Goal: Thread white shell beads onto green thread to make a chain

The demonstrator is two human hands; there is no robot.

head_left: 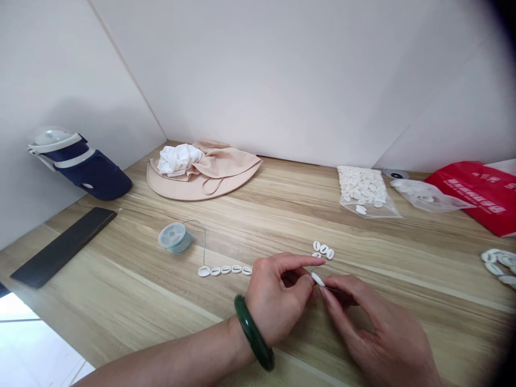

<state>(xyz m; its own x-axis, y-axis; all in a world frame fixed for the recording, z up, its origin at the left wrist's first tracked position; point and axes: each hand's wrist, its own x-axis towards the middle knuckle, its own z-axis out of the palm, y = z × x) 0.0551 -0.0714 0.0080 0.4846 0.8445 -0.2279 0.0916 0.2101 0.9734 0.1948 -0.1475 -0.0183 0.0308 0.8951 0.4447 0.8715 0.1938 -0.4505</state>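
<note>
Between my two hands is a white shell bead (318,279), tilted, with thin cord by it. My left hand (280,293), a green bangle on its wrist, pinches at the bead's left end, index finger stretched above. My right hand (368,322) has thumb and index finger closed at the bead's right end. Leftward from my left hand runs a row of strung shell beads (226,270) lying on the table. Cord leads from the row's left end up to a spool (176,238). Several loose shell beads (323,249) lie just beyond my hands.
A bag of shells (363,187), a smaller clear bag (429,194) and a red package (475,191) lie at the back right. More shells (500,263) are at the right edge. Leftward are a beige hat (229,164), a blue bottle (94,169) and a dark flat bar (64,246).
</note>
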